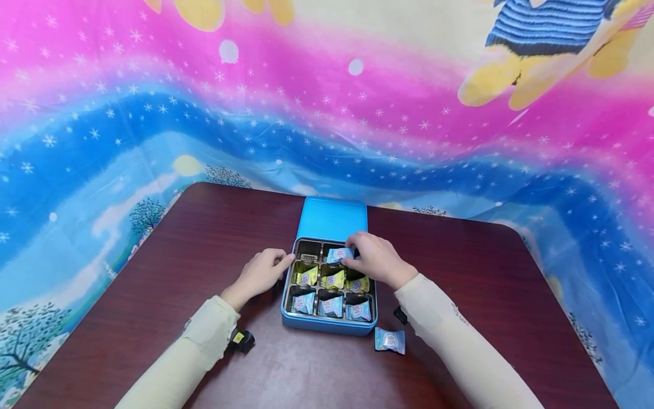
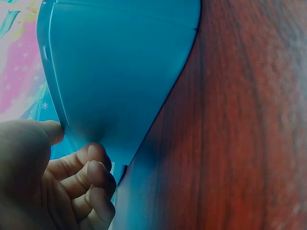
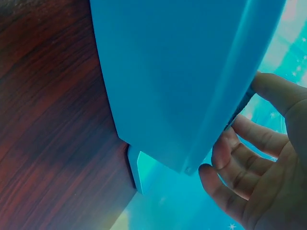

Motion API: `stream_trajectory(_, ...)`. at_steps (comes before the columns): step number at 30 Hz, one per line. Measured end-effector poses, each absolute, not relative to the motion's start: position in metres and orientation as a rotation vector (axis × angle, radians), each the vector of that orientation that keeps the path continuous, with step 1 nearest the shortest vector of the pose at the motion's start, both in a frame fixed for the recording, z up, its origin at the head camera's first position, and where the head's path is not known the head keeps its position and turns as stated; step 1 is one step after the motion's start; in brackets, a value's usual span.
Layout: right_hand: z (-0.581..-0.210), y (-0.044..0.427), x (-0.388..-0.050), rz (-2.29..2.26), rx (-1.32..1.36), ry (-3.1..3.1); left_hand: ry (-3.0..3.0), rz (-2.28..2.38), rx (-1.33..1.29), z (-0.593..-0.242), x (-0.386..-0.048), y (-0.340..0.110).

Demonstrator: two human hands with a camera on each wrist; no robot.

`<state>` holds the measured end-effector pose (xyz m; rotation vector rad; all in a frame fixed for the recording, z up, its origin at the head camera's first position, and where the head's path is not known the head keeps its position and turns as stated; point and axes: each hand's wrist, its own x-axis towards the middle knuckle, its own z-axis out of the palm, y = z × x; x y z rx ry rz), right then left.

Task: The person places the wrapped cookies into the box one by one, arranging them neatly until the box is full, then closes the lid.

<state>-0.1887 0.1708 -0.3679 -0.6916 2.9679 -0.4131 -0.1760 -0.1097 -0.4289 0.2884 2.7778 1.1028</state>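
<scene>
A blue tin [image 1: 327, 326] with a divided tray stands on the table, its lid [image 1: 334, 218] folded back. My right hand [image 1: 378, 258] pinches a blue wrapped candy [image 1: 337, 255] between thumb and fingers, over the back middle compartment. In the right wrist view only the candy's dark edge [image 3: 241, 110] shows above the rim. My left hand [image 1: 263, 271] holds the tin's left side near the back. In the left wrist view its thumb lies at the rim, its fingers bent against the outer wall [image 2: 120, 86]. Yellow candies [image 1: 333, 279] fill the middle row, blue candies [image 1: 330, 307] the front row.
Another blue wrapped candy [image 1: 390, 341] lies on the dark wooden table [image 1: 286, 375], off the tin's front right corner. The back left compartment [image 1: 309, 250] holds no candy. A patterned cloth [image 1: 306, 113] hangs behind the table.
</scene>
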Motion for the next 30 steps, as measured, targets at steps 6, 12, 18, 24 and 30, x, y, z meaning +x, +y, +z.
stream_trajectory(6,-0.3674,0.1677,-0.1889,-0.39,-0.692,2.97,2.776,1.103,0.285,-0.4281,-0.1756,-0.1101)
stream_trajectory(12,-0.3697,0.1636,-0.1898,-0.387,-0.716,2.967,2.778,1.102,0.285,-0.4294,-0.1754,-0.1103)
stream_trajectory(18,-0.3704,0.1616,-0.1897,-0.372,-0.729,2.958,2.769,1.107,0.281,-0.428,-0.1753,-0.109)
stream_trajectory(24,-0.3724,0.1642,-0.1893,-0.4,-0.719,2.95,2.773,1.099,0.283,-0.428,-0.1757,-0.1084)
stream_trajectory(30,-0.3734,0.1652,-0.1892,-0.426,-0.709,2.932,2.779,1.093,0.276,-0.4291,-0.1761,-0.1094)
